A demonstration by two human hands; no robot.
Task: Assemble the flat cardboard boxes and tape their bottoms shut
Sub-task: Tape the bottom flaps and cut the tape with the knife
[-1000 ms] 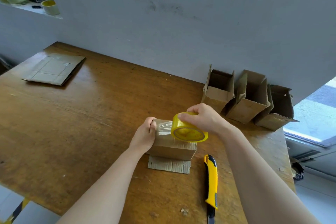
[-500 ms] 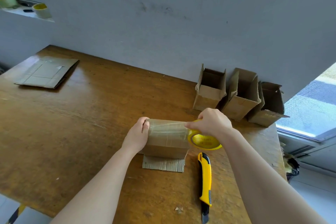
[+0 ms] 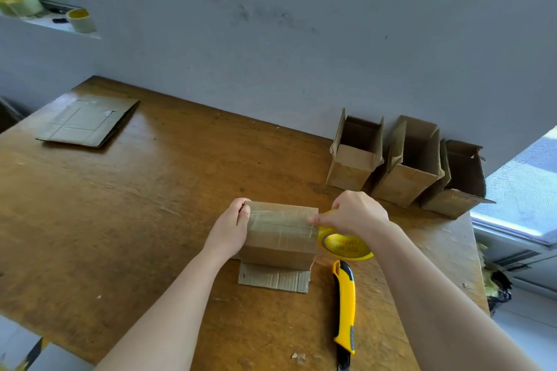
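A small cardboard box (image 3: 280,247) stands upside down on the wooden table (image 3: 120,205), its lower flaps spread flat toward me. Clear tape runs across its upturned bottom from left edge to right edge. My left hand (image 3: 230,227) holds the box's left end, thumb pressing the tape there. My right hand (image 3: 355,214) grips the yellow tape roll (image 3: 345,244), which sits low against the box's right side, with the fingers at the box's top right corner.
A yellow utility knife (image 3: 345,307) lies on the table just right of the box. Three assembled boxes (image 3: 404,172) stand open against the wall at the back right. Flat cardboard blanks (image 3: 87,122) lie at the far left. Spare tape rolls (image 3: 81,19) sit on a sill.
My right hand drew the tape roll rightward across the box's bottom and down past its right edge, laying tape along the top. The left hand stayed on the left end.
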